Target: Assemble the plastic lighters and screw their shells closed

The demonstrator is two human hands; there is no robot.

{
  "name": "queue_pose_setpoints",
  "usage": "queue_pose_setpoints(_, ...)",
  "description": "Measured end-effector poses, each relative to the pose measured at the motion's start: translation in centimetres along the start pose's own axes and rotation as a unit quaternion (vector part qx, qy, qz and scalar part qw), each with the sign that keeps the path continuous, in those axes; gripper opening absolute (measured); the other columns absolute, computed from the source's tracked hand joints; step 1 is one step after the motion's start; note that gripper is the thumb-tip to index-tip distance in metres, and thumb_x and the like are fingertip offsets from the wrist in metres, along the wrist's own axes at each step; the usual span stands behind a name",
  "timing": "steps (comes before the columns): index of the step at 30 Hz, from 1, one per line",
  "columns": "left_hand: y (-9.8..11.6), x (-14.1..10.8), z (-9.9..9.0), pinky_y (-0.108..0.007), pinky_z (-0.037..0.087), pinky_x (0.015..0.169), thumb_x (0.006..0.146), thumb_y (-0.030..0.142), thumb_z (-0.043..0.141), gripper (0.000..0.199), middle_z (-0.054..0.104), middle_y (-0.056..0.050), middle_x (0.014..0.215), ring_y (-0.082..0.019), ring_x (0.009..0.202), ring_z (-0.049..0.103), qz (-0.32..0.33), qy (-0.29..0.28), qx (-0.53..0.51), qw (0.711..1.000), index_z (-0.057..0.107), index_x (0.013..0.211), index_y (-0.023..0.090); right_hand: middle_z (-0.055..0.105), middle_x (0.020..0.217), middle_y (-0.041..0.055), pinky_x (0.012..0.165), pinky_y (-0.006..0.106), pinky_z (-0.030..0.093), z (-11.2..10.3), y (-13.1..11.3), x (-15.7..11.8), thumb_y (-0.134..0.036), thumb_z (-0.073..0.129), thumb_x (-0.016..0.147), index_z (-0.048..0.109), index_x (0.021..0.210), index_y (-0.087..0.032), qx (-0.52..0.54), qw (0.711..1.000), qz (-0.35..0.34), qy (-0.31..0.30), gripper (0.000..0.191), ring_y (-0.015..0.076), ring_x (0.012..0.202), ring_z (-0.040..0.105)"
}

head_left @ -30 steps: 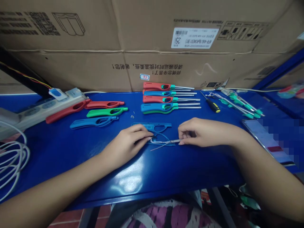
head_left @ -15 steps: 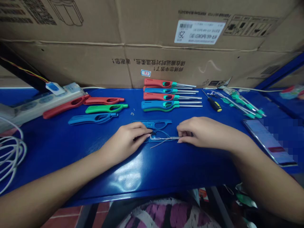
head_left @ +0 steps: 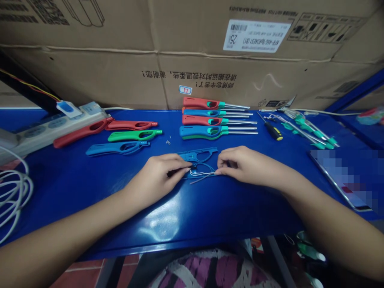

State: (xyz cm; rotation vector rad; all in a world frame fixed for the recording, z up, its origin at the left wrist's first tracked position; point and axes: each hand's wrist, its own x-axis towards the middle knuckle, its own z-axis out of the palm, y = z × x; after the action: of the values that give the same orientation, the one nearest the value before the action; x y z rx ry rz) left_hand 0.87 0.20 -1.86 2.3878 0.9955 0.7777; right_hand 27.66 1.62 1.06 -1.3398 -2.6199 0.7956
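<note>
My left hand (head_left: 166, 172) pinches a small black part (head_left: 194, 165) between thumb and fingertips, over the blue lighter half-shell (head_left: 207, 165) lying on the table. Thin white wires (head_left: 201, 173) run from that part to my right hand (head_left: 240, 163), whose thumb and forefinger are closed on their far end. A thin grey tube (head_left: 199, 179) slants out loose below the wires. Just behind lies another blue lighter half-shell (head_left: 207, 154), its left end partly covered by my left hand. Whatever continues past my right fingertips is hidden by the hand.
Several assembled lighters (head_left: 204, 131) are stacked at the back. Empty-looking handle shells (head_left: 135, 135) lie left, beside a power strip (head_left: 54, 126). A screwdriver (head_left: 272, 129), metal-tube assemblies (head_left: 312, 130) and a phone (head_left: 333, 180) are on the right. Tiny pins (head_left: 168, 141) lie behind my left hand.
My right hand has slid left along the wires, covering the metal tube end that showed before. My left hand keeps its pinch in nearly the same place. The view has shifted slightly.
</note>
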Motion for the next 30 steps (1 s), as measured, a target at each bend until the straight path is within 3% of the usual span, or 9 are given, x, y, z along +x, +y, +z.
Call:
queue_pose_setpoints(4,0.1,0.0,-0.3,-0.029,0.057,0.084,0.097,0.018,0.058,0.023,0.077,-0.007,0.101,-0.017,0.09,0.072,-0.007,-0.007,0.009,1.0,0.077,0.109,0.014,0.064,0.069,-0.0014,0.059,0.024,0.034,0.3,0.0,0.3,-0.032,0.072,0.089,0.065,0.076,-0.018,0.025,0.999,0.036,0.007,0.02,0.0108,0.061,0.053)
queue_pose_setpoints(12,-0.2,0.3,-0.6,-0.027,0.057,0.077,0.093,0.019,0.065,0.015,0.077,-0.004,0.092,-0.016,0.083,0.072,-0.05,-0.004,-0.01,0.999,0.08,0.097,0.016,0.065,0.07,-0.0013,0.057,0.024,0.033,0.1,0.2,0.1,-0.034,0.07,0.09,0.066,0.077,-0.019,0.006,1.0,0.03,0.002,0.02,0.0112,0.063,0.053)
queue_pose_setpoints(16,-0.2,0.3,-0.4,-0.026,0.057,0.076,0.093,0.017,0.065,0.016,0.076,-0.005,0.093,-0.016,0.082,0.072,-0.039,-0.002,-0.009,0.999,0.08,0.098,0.016,0.066,0.072,-0.0005,0.057,0.025,0.032,0.0,0.0,0.1,-0.035,0.07,0.09,0.066,0.077,-0.019,-0.002,0.999,0.039,0.0,0.02,0.0121,0.064,0.054)
queue_pose_setpoints(22,0.8,-0.3,-0.7,-0.036,0.058,0.079,0.101,0.018,0.051,0.028,0.073,-0.012,0.097,-0.023,0.089,0.069,0.049,-0.067,0.172,0.982,0.076,0.109,0.011,0.067,0.074,-0.0001,0.058,0.025,0.032,-0.1,-0.1,0.0,-0.035,0.069,0.09,0.066,0.078,-0.02,-0.008,0.999,0.039,-0.002,0.019,0.0126,0.066,0.054)
queue_pose_setpoints(25,1.6,-0.4,-1.1,-0.04,0.058,0.076,0.103,0.022,0.047,0.033,0.071,-0.012,0.095,-0.025,0.087,0.066,0.054,-0.101,0.254,0.96,0.073,0.119,0.011,0.067,0.074,-0.0003,0.058,0.025,0.031,-0.2,0.0,-0.1,-0.035,0.068,0.091,0.066,0.079,-0.02,-0.014,0.999,0.038,0.0,0.02,0.0125,0.066,0.053)
queue_pose_setpoints(30,2.2,-0.6,-1.2,-0.043,0.058,0.08,0.103,0.028,0.046,0.037,0.067,-0.013,0.103,-0.027,0.092,0.062,0.05,-0.127,0.288,0.948,0.067,0.131,0.013,0.067,0.074,-0.0005,0.058,0.025,0.031,-0.4,0.1,-0.1,-0.035,0.067,0.091,0.066,0.079,-0.02,-0.021,0.999,0.039,-0.005,0.019,0.0126,0.066,0.053)
